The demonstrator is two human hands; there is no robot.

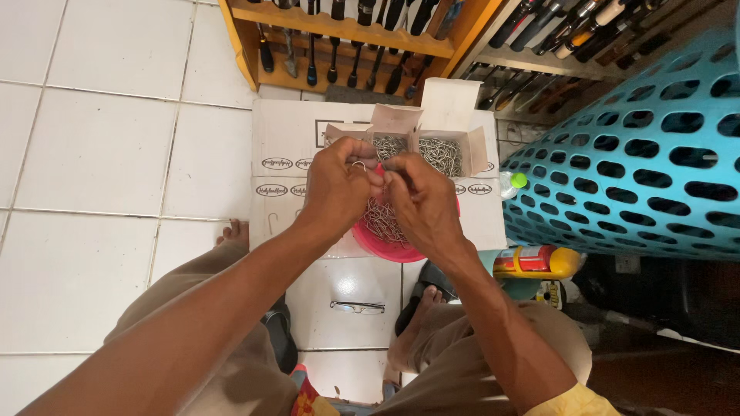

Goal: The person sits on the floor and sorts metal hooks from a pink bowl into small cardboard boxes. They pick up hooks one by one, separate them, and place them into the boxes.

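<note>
White floor tiles [92, 154] fill the left of the scene, and a wooden rack [339, 31] of dark-handled tools stands at the far edge. A flat cardboard box [285, 139] lies on the floor in the middle, with a bare foot [235, 231] just beside its near left corner. The left hand [335, 189] is raised over the box, its fingers pinched shut on a small metal hook [358, 164] at the fingertips. The right hand [420, 200] is touching it, fingers curled in against the left fingertips; whether it grips the same hook cannot be told. Beneath both hands sits a pink bowl [385, 245] holding a pile of metal hooks. Just beyond the hands, two small open cartons [439, 150] on the box hold more hooks. A pair of glasses [358, 307] lies on the tiles near the person's knees. To the right lie a yellow and red bottle [539, 262] and a large blue plastic basket [647, 154] with oval holes.
</note>
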